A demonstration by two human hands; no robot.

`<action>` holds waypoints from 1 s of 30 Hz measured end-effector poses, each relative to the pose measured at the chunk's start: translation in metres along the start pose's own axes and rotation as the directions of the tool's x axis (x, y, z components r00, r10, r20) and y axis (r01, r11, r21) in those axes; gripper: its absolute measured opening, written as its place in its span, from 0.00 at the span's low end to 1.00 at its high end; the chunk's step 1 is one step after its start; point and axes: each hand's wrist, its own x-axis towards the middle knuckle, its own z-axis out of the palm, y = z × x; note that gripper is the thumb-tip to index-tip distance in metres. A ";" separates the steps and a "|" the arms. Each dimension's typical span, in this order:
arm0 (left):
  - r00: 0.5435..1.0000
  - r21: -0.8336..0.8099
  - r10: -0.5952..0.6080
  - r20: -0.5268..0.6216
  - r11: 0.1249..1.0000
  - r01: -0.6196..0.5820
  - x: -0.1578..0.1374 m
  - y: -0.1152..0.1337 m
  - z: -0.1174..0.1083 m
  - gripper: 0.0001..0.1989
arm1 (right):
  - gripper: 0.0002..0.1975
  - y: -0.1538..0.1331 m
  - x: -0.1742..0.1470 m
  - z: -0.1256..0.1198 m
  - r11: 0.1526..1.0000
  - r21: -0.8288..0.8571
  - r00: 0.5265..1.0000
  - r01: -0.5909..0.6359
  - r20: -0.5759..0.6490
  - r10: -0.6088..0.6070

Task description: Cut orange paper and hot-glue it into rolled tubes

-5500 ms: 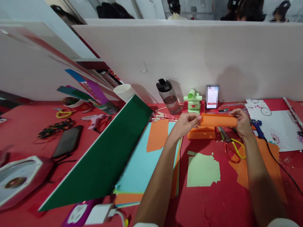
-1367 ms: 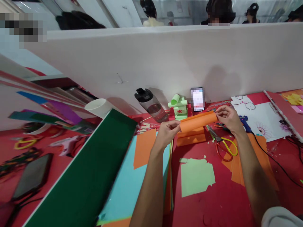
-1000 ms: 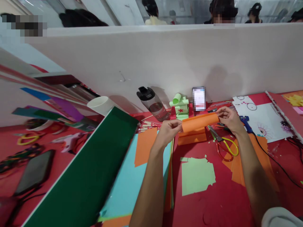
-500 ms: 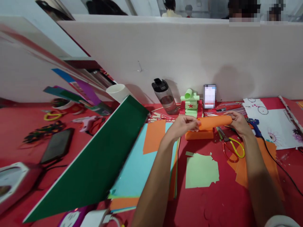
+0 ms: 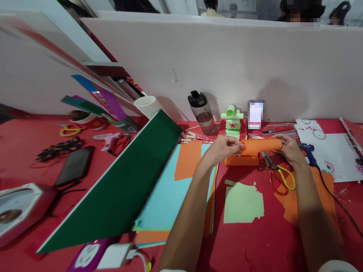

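An orange paper tube point(image 5: 261, 146) is held level above the red table, one end in each hand. My left hand point(image 5: 227, 148) pinches its left end, and my right hand point(image 5: 289, 148) has its fingers closed on the right end. Just below the tube lies another orange paper piece point(image 5: 241, 161), folded or rolled long. Behind my hands stands a light green paper model point(image 5: 233, 122) with a red star and red sides. Scissors point(image 5: 279, 172) with red and yellow handles lie below my right hand, beside orange sheets point(image 5: 314, 200). A cut light green sheet point(image 5: 244, 203) lies nearer me.
A tall green board point(image 5: 113, 189) leans left over blue sheets point(image 5: 164, 204). A water bottle point(image 5: 202, 113) and a lit phone point(image 5: 255, 115) stand by the white partition point(image 5: 215, 56). A blue glue gun point(image 5: 308, 152) with a cord lies right, a pink one point(image 5: 109, 141) left.
The view has shifted slightly, so everything sits a little further right. Both hands keep the orange tube in almost the same place over the table.
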 end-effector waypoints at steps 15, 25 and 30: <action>0.942 0.121 0.308 -0.134 0.948 -0.293 0.016 -0.021 0.003 0.04 | 0.08 -0.016 -0.009 0.005 0.783 -0.337 0.805 0.522 -0.108 -0.584; 0.936 -0.006 0.293 -0.193 0.954 -0.300 0.016 -0.021 0.010 0.06 | 0.09 -0.024 -0.018 0.006 0.698 -0.428 0.741 0.575 -0.089 -0.665; 0.918 0.000 0.302 -0.258 0.950 -0.313 0.017 -0.022 0.011 0.09 | 0.07 -0.027 -0.018 0.008 0.730 -0.382 0.770 0.566 -0.073 -0.634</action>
